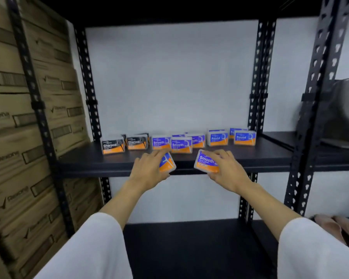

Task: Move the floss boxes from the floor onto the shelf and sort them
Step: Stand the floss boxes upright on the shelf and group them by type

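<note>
Both hands are raised in front of the black metal shelf (pixel 240 158), each wrapped around one small floss box at the shelf's front edge. The left hand (pixel 147 170) grips a blue-and-orange plastic floss box (pixel 167 162) tilted on its corner, fingers curled over its top and thumb beneath, so that only its right end shows. The right hand (pixel 228 170) holds a second blue-and-orange floss box labelled "Smooth" (pixel 207 161), fingers over its top right and thumb under its lower edge, the box tilted with its label facing the camera. The two held boxes are near each other but apart, both just above the shelf's front lip. Farther back on the shelf stand the sorted rows: two black-and-orange "Charcoal" boxes (pixel 113 146) at the shelf's left end, a cluster of blue-and-orange "Smooth" boxes (pixel 181 145) at the middle, directly behind the hands, and blue-and-orange "Round" boxes (pixel 244 137) toward the shelf's right end. All stand upright with labels forward; more boxes sit behind some of them, partly hidden. White sleeves (pixel 93 248) cover both forearms. Stacked brown cardboard cartons (pixel 14 137) fill the rack to the left of the shelf, and a lower black shelf board (pixel 189 248) lies beneath it.
</note>
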